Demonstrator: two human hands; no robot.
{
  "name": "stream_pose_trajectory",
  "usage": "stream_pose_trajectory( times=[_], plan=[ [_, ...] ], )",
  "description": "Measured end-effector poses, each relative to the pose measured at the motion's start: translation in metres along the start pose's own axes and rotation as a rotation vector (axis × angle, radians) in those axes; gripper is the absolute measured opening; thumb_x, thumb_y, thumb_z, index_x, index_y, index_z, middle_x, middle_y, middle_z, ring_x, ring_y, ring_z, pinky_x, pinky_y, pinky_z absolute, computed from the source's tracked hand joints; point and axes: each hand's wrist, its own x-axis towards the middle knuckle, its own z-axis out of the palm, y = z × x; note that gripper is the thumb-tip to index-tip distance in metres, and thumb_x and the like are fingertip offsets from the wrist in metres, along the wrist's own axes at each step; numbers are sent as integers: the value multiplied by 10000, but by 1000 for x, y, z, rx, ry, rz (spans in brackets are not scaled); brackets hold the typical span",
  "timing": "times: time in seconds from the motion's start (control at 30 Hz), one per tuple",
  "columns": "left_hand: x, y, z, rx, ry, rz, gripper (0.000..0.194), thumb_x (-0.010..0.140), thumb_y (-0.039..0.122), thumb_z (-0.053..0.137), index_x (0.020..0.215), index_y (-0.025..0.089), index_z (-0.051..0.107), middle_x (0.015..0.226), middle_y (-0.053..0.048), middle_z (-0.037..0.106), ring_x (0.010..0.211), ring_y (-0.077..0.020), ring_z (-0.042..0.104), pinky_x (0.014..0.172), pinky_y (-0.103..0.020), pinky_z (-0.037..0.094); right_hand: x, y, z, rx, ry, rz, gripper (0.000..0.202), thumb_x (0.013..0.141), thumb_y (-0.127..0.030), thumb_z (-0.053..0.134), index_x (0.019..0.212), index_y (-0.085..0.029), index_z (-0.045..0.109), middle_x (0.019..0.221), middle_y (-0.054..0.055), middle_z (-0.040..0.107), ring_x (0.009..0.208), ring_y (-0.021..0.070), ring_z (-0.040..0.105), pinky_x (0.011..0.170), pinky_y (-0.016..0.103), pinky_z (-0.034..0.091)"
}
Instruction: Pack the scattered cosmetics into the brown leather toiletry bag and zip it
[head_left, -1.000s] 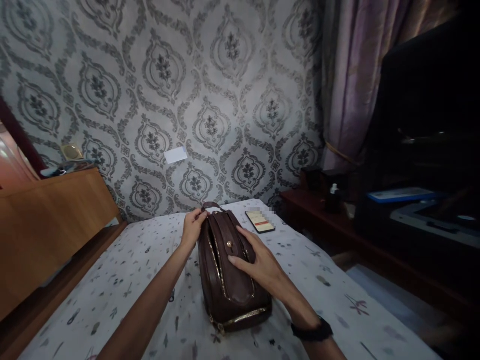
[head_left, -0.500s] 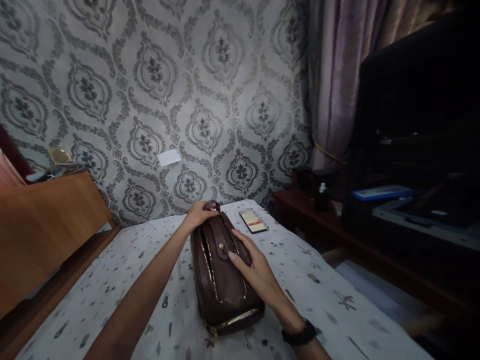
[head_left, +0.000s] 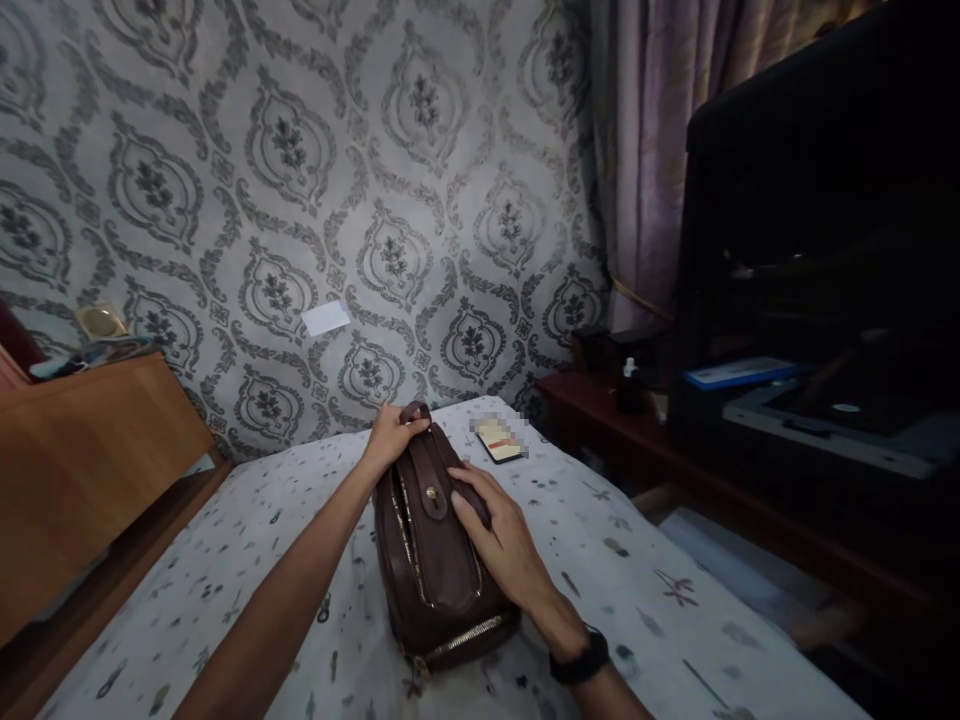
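A dark brown leather bag [head_left: 442,560] with gold zippers lies on the patterned white sheet [head_left: 622,620]. At its far end, my left hand [head_left: 391,437] is closed on the bag beside the small top handle. My right hand [head_left: 501,533] lies on the bag's right side with its fingers apart, the thumb close to the round gold stud on the central strap. The long zipper on the left of the strap shows a dark gap. A black band circles my right wrist.
Beyond the bag lies a phone [head_left: 501,440]. A wooden headboard [head_left: 97,470] stands at left, a dark red shelf [head_left: 600,405] with a small bottle [head_left: 628,385] at right. Patterned wallpaper and a purple curtain rise behind.
The view has shifted slightly. My right thumb has moved off the strap's lower tab, and the tab now lies uncovered. My left hand stays at the bag's far end.
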Motion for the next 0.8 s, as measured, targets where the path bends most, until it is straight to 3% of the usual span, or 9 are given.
stream_pose_trajectory(
  times=[0.23, 0.37, 0.5, 0.8],
  plan=[
    [-15, 7, -4, -54, -99, 37, 260, 702, 400, 697, 632, 171, 595, 559, 51, 493, 557, -116, 431, 558, -245, 329, 0, 0, 1, 43, 21, 0, 370, 966, -426, 486, 1251, -235, 626, 1326, 103, 639, 1267, 272, 569, 1127, 491, 412],
    [-14, 3, -15, -64, -131, 48, 304, 717, 468, 693, 720, 165, 669, 655, 6, 614, 642, -161, 532, 618, -262, 397, -3, -1, -1, 75, 14, 23, 396, 965, -438, 502, 1301, -257, 606, 1370, 92, 619, 1294, 269, 551, 1145, 494, 394],
    [-17, -9, -33, -38, -64, 61, 338, 740, 459, 687, 911, 169, 708, 893, -44, 712, 854, -211, 615, 789, -288, 445, -7, 1, 0, 68, 13, 50, 455, 941, -446, 544, 1351, -248, 569, 1423, 95, 579, 1335, 267, 519, 1172, 495, 362],
    [-34, -37, -44, 100, 97, 40, 197, 736, 339, 665, 631, 186, 600, 612, 23, 579, 665, -171, 533, 657, -266, 406, -9, 3, 3, 63, 24, 65, 487, 922, -433, 557, 1366, -231, 552, 1430, 104, 572, 1335, 268, 518, 1170, 496, 362]
  ],
)
